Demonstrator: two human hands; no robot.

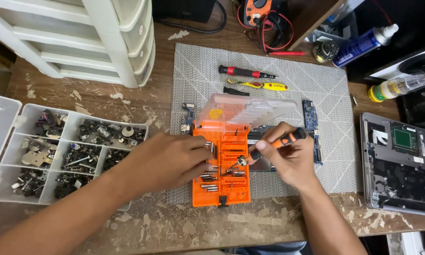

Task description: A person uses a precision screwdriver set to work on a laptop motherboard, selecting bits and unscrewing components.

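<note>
My right hand (290,158) has its grip closed around a small orange-and-black screwdriver (274,144), tip angled down toward the open orange bit case (220,177). My left hand (167,160) lies over the case's left side, fingers narrowed at the row of metal bits (208,177); I cannot tell whether they actually pinch one.

The case sits on a grey mat (326,85) at the front of the counter (184,224), its clear lid (243,109) tipped back over a blue circuit board (311,118). Farther up the mat lie a red-handled screwdriver (245,72) and a yellow one (264,86). A compartment tray of screws and small parts (66,158) sits just left of my forearm; an opened laptop shell (399,163) lies at the right.

I judge the main risk to be a loose bit slipping from my fingertips and rolling off the mat or under the board. My left forearm also passes close to the parts tray; a nudge could spill it.
</note>
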